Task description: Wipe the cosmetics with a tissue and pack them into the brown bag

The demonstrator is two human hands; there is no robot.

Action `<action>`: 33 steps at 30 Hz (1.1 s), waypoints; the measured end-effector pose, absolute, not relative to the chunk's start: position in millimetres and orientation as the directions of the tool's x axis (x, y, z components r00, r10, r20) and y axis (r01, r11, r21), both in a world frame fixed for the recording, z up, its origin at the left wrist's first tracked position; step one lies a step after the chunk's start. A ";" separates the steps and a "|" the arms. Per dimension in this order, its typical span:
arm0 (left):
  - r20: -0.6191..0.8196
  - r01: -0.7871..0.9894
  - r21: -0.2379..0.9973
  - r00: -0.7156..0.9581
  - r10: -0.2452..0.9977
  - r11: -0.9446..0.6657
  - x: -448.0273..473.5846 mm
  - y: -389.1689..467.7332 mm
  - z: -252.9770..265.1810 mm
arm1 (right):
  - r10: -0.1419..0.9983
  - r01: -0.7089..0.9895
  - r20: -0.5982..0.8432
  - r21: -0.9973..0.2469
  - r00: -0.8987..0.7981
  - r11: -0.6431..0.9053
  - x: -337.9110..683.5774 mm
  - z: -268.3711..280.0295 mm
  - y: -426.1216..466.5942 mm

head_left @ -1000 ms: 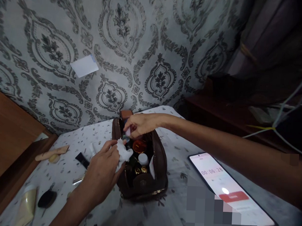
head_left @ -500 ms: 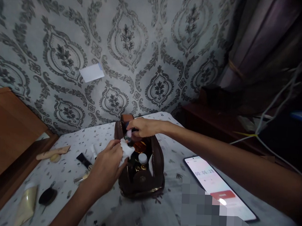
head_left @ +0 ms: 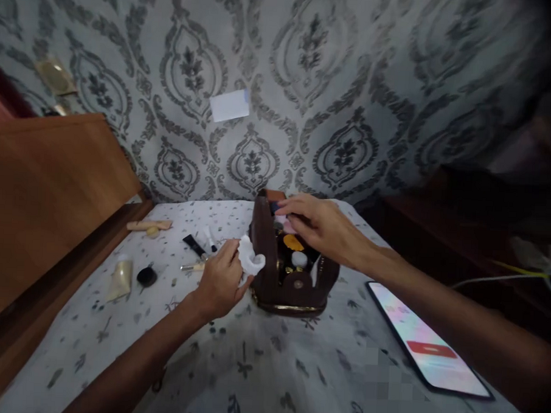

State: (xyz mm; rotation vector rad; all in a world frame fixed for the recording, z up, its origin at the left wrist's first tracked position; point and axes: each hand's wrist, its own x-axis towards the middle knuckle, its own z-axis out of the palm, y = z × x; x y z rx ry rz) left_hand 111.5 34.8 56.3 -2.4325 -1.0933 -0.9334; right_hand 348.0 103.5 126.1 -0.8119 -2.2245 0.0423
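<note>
A crumpled white tissue (head_left: 250, 257) is pinched in my left hand (head_left: 221, 282), just left of the brown toiletry bag (head_left: 289, 299). My right hand (head_left: 323, 225) reaches over the bag's far end from the right. Its fingers are bent but apart, with the tips close to a dark blue item (head_left: 274, 207) and a pink item (head_left: 284, 223) inside. Whether the fingertips touch either one is unclear. Also in the open bag are an orange-topped item (head_left: 294, 242) and a round white cap (head_left: 299, 259). Deeper contents are dark.
Left on the patterned sheet lie a cream tube (head_left: 121, 277), a round black container (head_left: 147, 277), a black tube (head_left: 194, 246), a brush-like item (head_left: 193, 267) and a wooden-handled item (head_left: 149, 226). A lit phone (head_left: 429, 341) lies right. A wooden panel (head_left: 51, 203) borders the left.
The view has swung left, so everything sits further right in it. My left hand with the tissue has drawn back left from the bag's opening. My right hand stays over the bag's far end.
</note>
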 end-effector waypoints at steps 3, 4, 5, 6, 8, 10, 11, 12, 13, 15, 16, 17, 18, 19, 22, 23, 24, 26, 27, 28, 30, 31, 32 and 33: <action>0.626 0.769 -0.008 0.503 0.596 -0.640 84.4 19.4 34.7 | 0.482 0.419 0.709 -0.283 -0.515 0.863 332.0 120.0 65.1; 0.606 0.773 0.013 0.499 0.620 -0.635 75.3 15.4 27.9 | 0.453 0.371 0.716 -0.284 -0.531 0.884 325.6 115.4 53.8; 0.586 0.780 0.045 0.485 0.649 -0.624 66.4 12.0 21.5 | 0.432 0.328 0.718 -0.291 -0.546 0.899 318.9 109.6 43.6; 0.564 0.791 0.086 0.462 0.684 -0.605 57.6 9.2 15.9 | 0.424 0.295 0.704 -0.306 -0.570 0.905 311.8 102.5 34.8; 0.529 0.811 0.172 0.403 0.746 -0.560 41.0 5.6 6.6 | 0.438 0.252 0.655 -0.363 -0.616 0.897 297.2 85.4 21.3; 0.502 0.817 0.246 0.353 0.789 -0.522 25.8 4.1 -0.3 | 0.482 0.240 0.578 -0.445 -0.659 0.863 282.5 65.6 13.1; 0.488 0.817 0.278 0.333 0.807 -0.505 18.9 3.8 -3.1 | 0.509 0.243 0.543 -0.488 -0.667 0.838 275.0 55.3 10.7; 0.472 0.817 0.308 0.313 0.824 -0.487 12.5 3.7 -5.3 | 0.529 0.241 0.517 -0.523 -0.673 0.817 267.6 45.1 9.3; 0.455 0.818 0.336 0.293 0.841 -0.468 6.6 3.6 -7.2 | 0.549 0.240 0.492 -0.558 -0.676 0.795 260.0 35.4 8.7; 0.420 0.820 0.383 0.255 0.871 -0.425 -3.3 3.0 -9.6 | 0.601 0.255 0.412 -0.637 -0.685 0.728 244.6 18.4 9.4; 0.408 0.820 0.401 0.240 0.881 -0.408 -7.3 2.6 -10.1 | 0.640 0.275 0.370 -0.678 -0.674 0.681 236.8 11.5 10.2; 0.398 0.821 0.415 0.225 0.889 -0.393 -10.8 2.4 -10.1 | 0.684 0.296 0.323 -0.723 -0.654 0.624 228.8 5.5 11.3; 0.389 0.823 0.423 0.212 0.896 -0.379 -13.8 2.6 -9.7 | 0.727 0.308 0.271 -0.772 -0.631 0.556 220.9 0.5 12.6; 0.383 0.829 0.426 0.198 0.903 -0.362 -16.5 3.5 -8.7 | 0.766 0.307 0.216 -0.824 -0.606 0.476 213.1 -3.9 14.1; 0.342 0.880 0.394 0.128 0.931 -0.266 -23.1 12.7 -3.2 | 0.844 0.188 0.074 -0.961 -0.532 0.202 192.7 -16.5 19.2; 0.319 0.900 0.376 0.096 0.943 -0.219 -24.9 18.2 -0.6 | 0.865 0.122 0.043 -0.985 -0.500 0.120 187.8 -20.9 20.9; 0.296 0.916 0.360 0.065 0.953 -0.174 -26.5 24.6 2.3 | 0.887 0.055 0.025 -0.997 -0.461 0.057 184.2 -25.4 22.4; 0.253 0.934 0.342 0.016 0.967 -0.104 -28.9 39.7 8.2 | 0.920 -0.043 0.013 -0.999 -0.392 -0.004 181.1 -33.8 24.2; 0.237 0.937 0.340 -0.001 0.972 -0.081 -29.3 47.6 11.0 | 0.927 -0.068 0.017 -0.998 -0.374 -0.010 181.3 -37.3 24.4; 0.223 0.938 0.340 -0.017 0.975 -0.062 -29.1 55.6 13.5 | 0.930 -0.077 0.025 -0.997 -0.368 -0.004 182.4 -40.0 24.2; 0.187 0.943 0.333 -0.054 0.981 -0.011 -26.7 70.5 17.3 | 0.924 -0.067 0.046 -0.998 -0.380 0.022 185.6 -43.5 22.7; 0.169 0.944 0.329 -0.075 0.983 0.016 -24.5 77.2 18.4 | 0.918 -0.055 0.055 -0.998 -0.393 0.036 187.2 -44.6 21.7; 0.151 0.945 0.323 -0.096 0.984 0.043 -21.8 83.2 19.0 | 0.913 -0.040 0.063 -0.998 -0.404 0.051 188.3 -45.4 20.7; 0.133 0.946 0.317 -0.117 0.984 0.069 -18.8 88.6 19.1 | 0.908 -0.024 0.072 -0.997 -0.414 0.068 189.0 -46.2 19.7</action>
